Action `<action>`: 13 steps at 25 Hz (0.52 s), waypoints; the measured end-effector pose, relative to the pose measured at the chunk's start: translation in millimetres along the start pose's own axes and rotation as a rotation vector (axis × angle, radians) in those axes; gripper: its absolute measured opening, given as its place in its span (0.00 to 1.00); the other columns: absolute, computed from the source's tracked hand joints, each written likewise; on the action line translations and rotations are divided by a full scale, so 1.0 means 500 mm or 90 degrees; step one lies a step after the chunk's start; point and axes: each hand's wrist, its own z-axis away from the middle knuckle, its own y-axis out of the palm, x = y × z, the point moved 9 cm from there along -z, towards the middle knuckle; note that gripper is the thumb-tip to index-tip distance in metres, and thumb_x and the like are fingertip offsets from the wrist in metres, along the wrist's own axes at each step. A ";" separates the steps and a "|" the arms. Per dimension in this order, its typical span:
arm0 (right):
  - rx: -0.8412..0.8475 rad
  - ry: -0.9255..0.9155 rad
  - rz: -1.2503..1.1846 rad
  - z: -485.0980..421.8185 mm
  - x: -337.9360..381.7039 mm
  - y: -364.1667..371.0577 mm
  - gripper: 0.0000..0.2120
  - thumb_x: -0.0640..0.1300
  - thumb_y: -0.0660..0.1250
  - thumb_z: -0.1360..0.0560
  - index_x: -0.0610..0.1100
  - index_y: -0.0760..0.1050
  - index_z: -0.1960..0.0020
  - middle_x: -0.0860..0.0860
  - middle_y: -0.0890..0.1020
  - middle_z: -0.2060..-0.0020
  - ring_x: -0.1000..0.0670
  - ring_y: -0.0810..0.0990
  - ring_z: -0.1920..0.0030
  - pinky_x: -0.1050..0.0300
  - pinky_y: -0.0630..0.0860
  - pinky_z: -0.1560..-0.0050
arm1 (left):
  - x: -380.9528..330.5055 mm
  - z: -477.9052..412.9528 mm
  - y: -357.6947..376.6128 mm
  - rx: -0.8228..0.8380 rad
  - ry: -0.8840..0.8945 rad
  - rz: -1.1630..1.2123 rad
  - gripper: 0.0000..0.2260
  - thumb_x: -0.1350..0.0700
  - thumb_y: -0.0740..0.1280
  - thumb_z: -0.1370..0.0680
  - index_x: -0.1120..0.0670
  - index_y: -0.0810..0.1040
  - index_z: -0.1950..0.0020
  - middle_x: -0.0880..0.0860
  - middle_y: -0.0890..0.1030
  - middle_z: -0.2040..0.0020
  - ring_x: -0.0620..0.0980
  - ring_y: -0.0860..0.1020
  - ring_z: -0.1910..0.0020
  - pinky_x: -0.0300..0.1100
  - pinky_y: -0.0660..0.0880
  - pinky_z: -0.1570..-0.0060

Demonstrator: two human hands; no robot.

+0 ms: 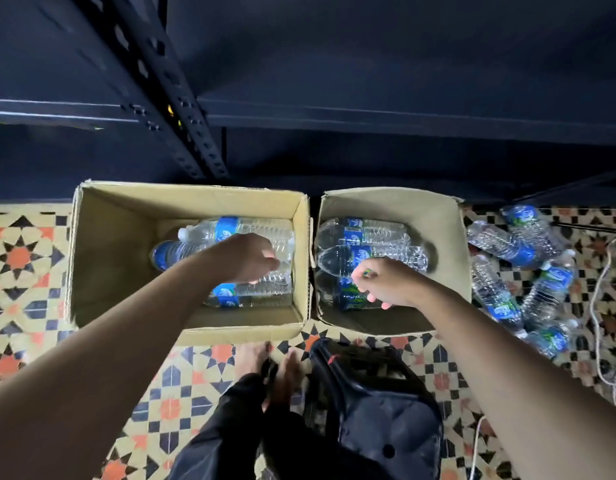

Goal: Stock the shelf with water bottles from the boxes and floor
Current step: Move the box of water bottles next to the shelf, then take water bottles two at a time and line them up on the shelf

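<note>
Gripping a left-box bottle with left hand, a right-box bottle with right hand. Presumably halving trips to shelf.

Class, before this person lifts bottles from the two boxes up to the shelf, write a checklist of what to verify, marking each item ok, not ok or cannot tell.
1. Left hand grip on left-box bottle: ok, fingers curled round it.
2. Right hand grip on right-box bottle: ok, fingers curled round it.
3. Room on shelf: cannot tell, too dark.
4. Floor underfoot: not ok, loose bottles and cord lie on it at right.
</note>
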 end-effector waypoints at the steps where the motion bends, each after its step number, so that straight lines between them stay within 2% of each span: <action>1: 0.025 0.008 -0.004 0.009 -0.002 0.001 0.07 0.47 0.59 0.21 0.54 0.75 0.47 0.49 0.82 0.52 0.50 0.84 0.54 0.50 0.83 0.53 | -0.010 -0.005 0.002 0.006 0.015 -0.012 0.15 0.48 0.62 0.19 0.53 0.76 0.37 0.53 0.79 0.39 0.51 0.78 0.44 0.43 0.72 0.43; 4: 0.043 0.031 0.013 0.029 -0.012 -0.008 0.12 0.50 0.61 0.23 0.53 0.76 0.41 0.49 0.83 0.52 0.50 0.84 0.53 0.52 0.83 0.53 | -0.046 -0.006 0.014 0.047 0.028 0.025 0.19 0.45 0.61 0.20 0.53 0.73 0.31 0.53 0.76 0.33 0.52 0.77 0.39 0.48 0.71 0.36; 7: 0.058 0.076 0.012 0.053 -0.036 -0.028 0.15 0.49 0.60 0.24 0.51 0.76 0.39 0.49 0.83 0.52 0.50 0.84 0.54 0.55 0.81 0.57 | -0.076 -0.006 0.034 0.070 0.022 0.021 0.20 0.44 0.62 0.20 0.52 0.73 0.31 0.53 0.77 0.34 0.53 0.78 0.40 0.52 0.71 0.35; 9: 0.056 0.084 0.027 0.066 -0.055 -0.043 0.16 0.48 0.60 0.23 0.50 0.76 0.37 0.49 0.83 0.52 0.51 0.83 0.53 0.56 0.80 0.55 | -0.125 -0.008 0.035 0.082 0.029 0.039 0.16 0.46 0.61 0.20 0.52 0.76 0.36 0.51 0.81 0.41 0.50 0.81 0.47 0.50 0.75 0.40; 10: 0.044 0.083 0.032 0.069 -0.071 -0.053 0.17 0.47 0.59 0.23 0.50 0.75 0.36 0.49 0.82 0.52 0.51 0.83 0.52 0.55 0.80 0.49 | -0.156 -0.012 0.035 0.080 0.035 0.048 0.14 0.47 0.61 0.19 0.53 0.77 0.39 0.50 0.82 0.44 0.48 0.82 0.51 0.47 0.77 0.46; 12: 0.030 0.083 0.040 0.073 -0.097 -0.070 0.17 0.46 0.58 0.23 0.49 0.75 0.35 0.47 0.80 0.53 0.49 0.83 0.51 0.52 0.78 0.40 | -0.206 -0.021 0.043 0.069 0.056 0.050 0.13 0.49 0.60 0.18 0.54 0.78 0.40 0.50 0.82 0.46 0.45 0.81 0.55 0.42 0.76 0.55; 13: 0.030 0.085 0.035 0.079 -0.112 -0.074 0.17 0.46 0.58 0.22 0.48 0.75 0.36 0.47 0.79 0.54 0.48 0.83 0.51 0.52 0.78 0.41 | -0.225 -0.022 0.051 0.069 0.058 0.036 0.13 0.50 0.60 0.18 0.55 0.78 0.40 0.51 0.82 0.46 0.45 0.80 0.55 0.41 0.76 0.56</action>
